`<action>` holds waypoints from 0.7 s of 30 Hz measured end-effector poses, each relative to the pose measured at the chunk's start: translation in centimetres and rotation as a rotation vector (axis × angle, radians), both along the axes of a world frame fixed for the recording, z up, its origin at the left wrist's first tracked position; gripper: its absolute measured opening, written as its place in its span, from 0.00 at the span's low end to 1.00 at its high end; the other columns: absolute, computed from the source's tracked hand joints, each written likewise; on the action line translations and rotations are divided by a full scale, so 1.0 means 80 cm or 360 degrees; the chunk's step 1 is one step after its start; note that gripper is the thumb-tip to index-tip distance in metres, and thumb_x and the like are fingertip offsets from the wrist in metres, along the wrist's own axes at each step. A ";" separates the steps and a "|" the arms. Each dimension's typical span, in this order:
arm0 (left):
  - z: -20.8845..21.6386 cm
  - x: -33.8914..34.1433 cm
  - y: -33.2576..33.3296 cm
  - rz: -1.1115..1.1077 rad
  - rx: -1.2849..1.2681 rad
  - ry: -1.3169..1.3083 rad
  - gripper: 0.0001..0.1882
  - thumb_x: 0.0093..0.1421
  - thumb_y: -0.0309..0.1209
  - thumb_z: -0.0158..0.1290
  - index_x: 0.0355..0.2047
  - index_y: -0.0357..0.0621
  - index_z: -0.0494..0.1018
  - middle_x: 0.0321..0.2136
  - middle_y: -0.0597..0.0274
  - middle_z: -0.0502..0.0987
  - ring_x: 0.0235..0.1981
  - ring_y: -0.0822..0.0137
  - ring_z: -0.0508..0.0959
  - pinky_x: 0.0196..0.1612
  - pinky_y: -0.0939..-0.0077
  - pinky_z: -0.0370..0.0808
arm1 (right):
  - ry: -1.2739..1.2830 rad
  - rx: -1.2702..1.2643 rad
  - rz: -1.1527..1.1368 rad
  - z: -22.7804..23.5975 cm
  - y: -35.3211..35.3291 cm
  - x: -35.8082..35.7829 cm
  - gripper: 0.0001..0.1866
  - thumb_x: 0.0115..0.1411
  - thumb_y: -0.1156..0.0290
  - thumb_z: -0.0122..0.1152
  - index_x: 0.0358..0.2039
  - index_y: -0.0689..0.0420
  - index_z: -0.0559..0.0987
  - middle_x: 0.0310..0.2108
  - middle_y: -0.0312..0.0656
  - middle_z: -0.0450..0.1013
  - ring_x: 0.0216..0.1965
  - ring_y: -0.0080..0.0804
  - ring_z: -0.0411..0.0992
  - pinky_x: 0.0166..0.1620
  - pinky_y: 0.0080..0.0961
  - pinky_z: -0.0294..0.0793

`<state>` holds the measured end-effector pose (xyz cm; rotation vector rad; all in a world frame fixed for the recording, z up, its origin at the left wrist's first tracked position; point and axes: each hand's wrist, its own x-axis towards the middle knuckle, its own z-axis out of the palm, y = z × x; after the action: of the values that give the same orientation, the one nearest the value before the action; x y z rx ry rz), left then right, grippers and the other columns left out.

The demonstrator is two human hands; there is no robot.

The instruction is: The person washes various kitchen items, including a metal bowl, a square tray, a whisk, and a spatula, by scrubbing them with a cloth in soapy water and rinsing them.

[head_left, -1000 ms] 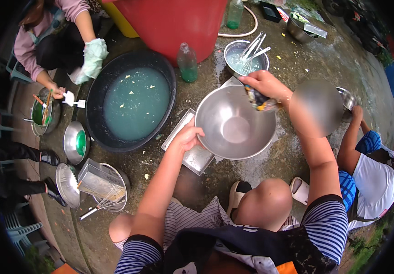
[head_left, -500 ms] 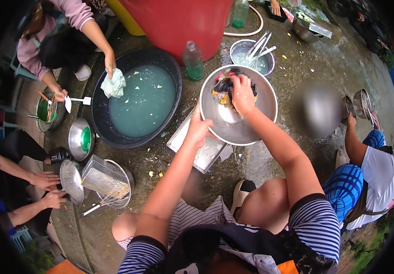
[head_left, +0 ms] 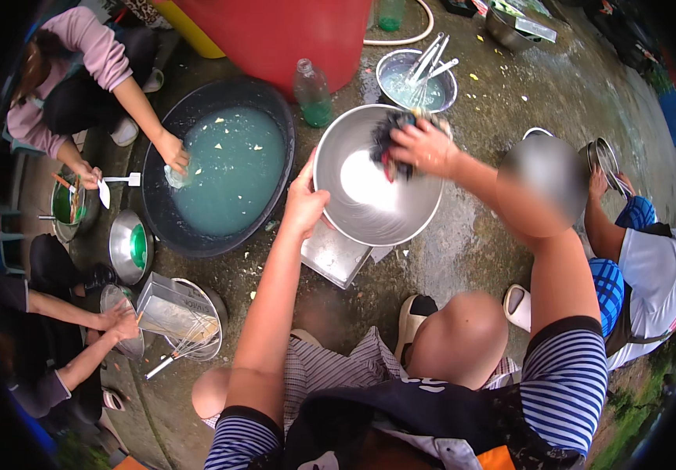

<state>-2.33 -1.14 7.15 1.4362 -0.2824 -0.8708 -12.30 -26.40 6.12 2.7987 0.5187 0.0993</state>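
Silver round metal bowl (head_left: 363,192) held above a rectangular metal tray (head_left: 336,263), left hand (head_left: 307,201) pinching its rim, right hand (head_left: 426,149) half-curled over a dark multicoloured rag (head_left: 386,144), now slid toward the far-right wall; scrubbing looks mid-pass.

The damp concrete floor (head_left: 448,270) bears a black basin (head_left: 205,247), red tub (head_left: 283,39) and bottle (head_left: 312,92).

Two bottles (head_left: 314,98), at least five bowls (head_left: 365,204)

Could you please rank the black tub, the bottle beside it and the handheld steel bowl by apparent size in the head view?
1. Black tub, largest.
2. Steel bowl, somewhat smaller.
3. Bottle, clearly smallest.
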 end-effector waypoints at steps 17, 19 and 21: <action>-0.035 -0.042 -0.027 -0.0120 0.0253 0.0601 0.34 0.52 0.25 0.44 0.58 0.53 0.44 0.45 0.49 0.64 0.34 0.55 0.73 0.20 0.64 0.76 | 0.0944 0.1534 -0.0629 0.000 0.138 -0.096 0.17 0.45 0.70 0.52 0.40 0.55 0.71 0.31 0.51 0.66 0.35 0.48 0.67 0.39 0.35 0.66; -0.039 -0.042 -0.027 -0.0197 0.0277 0.0783 0.34 0.53 0.42 0.49 0.57 0.49 0.47 0.47 0.49 0.62 0.40 0.55 0.70 0.32 0.59 0.74 | 0.0947 0.1519 -0.0682 0.017 0.124 -0.109 0.14 0.45 0.74 0.53 0.36 0.58 0.72 0.28 0.51 0.68 0.32 0.48 0.68 0.37 0.34 0.67; -0.067 -0.031 -0.020 -0.0163 0.0423 0.0560 0.32 0.53 0.42 0.49 0.55 0.48 0.50 0.46 0.50 0.64 0.42 0.56 0.69 0.35 0.60 0.73 | 0.0942 0.1663 -0.0942 0.034 0.115 -0.118 0.13 0.44 0.72 0.56 0.33 0.60 0.72 0.28 0.50 0.69 0.31 0.43 0.69 0.36 0.32 0.67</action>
<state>-4.79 -2.73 1.80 1.4884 0.0276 -1.2618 -21.72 -17.18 8.85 3.8432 -0.4395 -0.8298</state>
